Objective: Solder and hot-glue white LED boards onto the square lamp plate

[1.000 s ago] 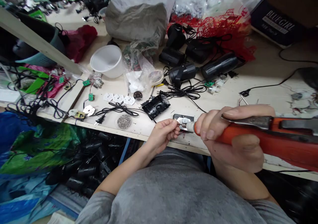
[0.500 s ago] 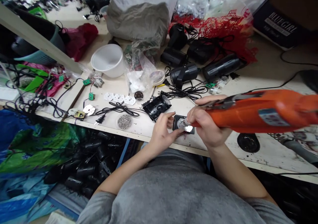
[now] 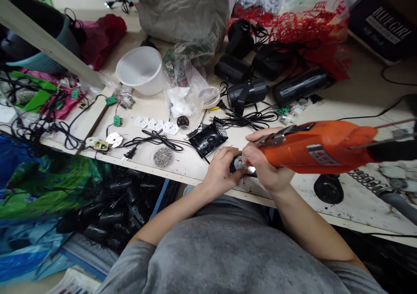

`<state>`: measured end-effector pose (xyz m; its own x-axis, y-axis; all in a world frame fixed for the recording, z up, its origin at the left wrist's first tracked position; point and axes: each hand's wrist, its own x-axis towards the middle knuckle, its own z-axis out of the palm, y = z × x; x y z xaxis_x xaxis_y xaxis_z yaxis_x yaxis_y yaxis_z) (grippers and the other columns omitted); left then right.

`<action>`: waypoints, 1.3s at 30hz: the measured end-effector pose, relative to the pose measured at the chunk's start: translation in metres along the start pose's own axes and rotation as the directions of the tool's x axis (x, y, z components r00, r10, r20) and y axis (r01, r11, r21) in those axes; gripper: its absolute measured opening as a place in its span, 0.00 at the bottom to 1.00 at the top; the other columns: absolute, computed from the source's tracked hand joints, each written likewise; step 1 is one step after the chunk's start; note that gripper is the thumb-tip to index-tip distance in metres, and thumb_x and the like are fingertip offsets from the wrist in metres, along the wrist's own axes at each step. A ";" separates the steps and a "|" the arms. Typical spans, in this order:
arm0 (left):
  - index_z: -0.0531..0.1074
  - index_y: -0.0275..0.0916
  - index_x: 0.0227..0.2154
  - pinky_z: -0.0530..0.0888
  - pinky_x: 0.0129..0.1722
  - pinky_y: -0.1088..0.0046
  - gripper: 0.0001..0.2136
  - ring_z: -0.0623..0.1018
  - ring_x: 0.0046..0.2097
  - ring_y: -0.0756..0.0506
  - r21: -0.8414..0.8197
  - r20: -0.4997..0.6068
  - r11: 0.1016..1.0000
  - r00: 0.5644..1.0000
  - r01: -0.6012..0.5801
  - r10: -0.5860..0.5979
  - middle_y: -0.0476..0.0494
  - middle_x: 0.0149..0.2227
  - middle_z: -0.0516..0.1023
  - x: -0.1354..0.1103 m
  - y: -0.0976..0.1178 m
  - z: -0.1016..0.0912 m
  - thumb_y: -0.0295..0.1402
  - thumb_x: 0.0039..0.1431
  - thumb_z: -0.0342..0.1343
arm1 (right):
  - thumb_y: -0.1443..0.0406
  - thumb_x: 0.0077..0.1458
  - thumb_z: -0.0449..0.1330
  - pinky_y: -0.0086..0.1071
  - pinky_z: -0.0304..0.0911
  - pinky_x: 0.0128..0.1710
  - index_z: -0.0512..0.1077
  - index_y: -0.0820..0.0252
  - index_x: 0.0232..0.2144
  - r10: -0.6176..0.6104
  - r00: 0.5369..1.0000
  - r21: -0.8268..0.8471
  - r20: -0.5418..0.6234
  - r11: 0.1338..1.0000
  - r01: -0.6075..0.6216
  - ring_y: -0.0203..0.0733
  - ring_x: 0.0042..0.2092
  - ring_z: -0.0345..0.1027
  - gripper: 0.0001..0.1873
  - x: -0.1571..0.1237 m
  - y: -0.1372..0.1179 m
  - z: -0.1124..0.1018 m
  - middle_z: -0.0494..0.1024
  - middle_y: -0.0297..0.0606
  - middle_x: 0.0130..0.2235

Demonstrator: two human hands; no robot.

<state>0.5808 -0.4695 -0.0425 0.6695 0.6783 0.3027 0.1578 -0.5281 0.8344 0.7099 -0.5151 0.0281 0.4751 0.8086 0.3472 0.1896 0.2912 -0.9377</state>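
Observation:
My right hand (image 3: 269, 166) is closed around the front of an orange electric screwdriver (image 3: 312, 148), which lies nearly level with its tip end pointing left. At that end is a black housing part (image 3: 233, 164) with a shiny metal plate (image 3: 240, 162) on it and a thin red wire at its near side. My left hand (image 3: 220, 172) grips the housing part from the left, fingers over its far side and thumb near the plate. The screwdriver's tip is mostly hidden by my right fingers. Left of them lies an open black half shell (image 3: 208, 140), touched by neither hand.
A dish of small screws (image 3: 163, 157), a coiled black cable (image 3: 159, 140) and white plates (image 3: 155, 124) lie to the left. Behind are a white bowl (image 3: 140, 70) and black lamp housings (image 3: 247, 92). A black round part (image 3: 328, 189) and a soldering-iron holder spring (image 3: 366, 182) are on the right.
My left hand has closed further over the housing part, covering more of it. The screwdriver's rear end has swung, showing more of its tail. The whole view has shifted slightly.

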 end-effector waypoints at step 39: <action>0.75 0.39 0.41 0.73 0.51 0.60 0.10 0.77 0.49 0.40 0.099 0.238 0.995 0.971 -0.002 -0.022 0.40 0.45 0.79 0.029 0.011 -0.003 0.30 0.55 0.62 | 0.34 0.49 0.53 0.39 0.58 0.19 0.77 0.49 0.41 0.040 0.996 0.451 -0.076 0.892 -0.001 0.44 0.20 0.66 0.34 0.003 -0.015 -0.030 0.74 0.36 0.22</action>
<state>0.6000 -0.4543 -0.0230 0.8192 0.5489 0.1659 0.2281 -0.5773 0.7840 0.7344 -0.5321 0.0439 0.5458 0.7786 0.3097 -0.2194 0.4895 -0.8440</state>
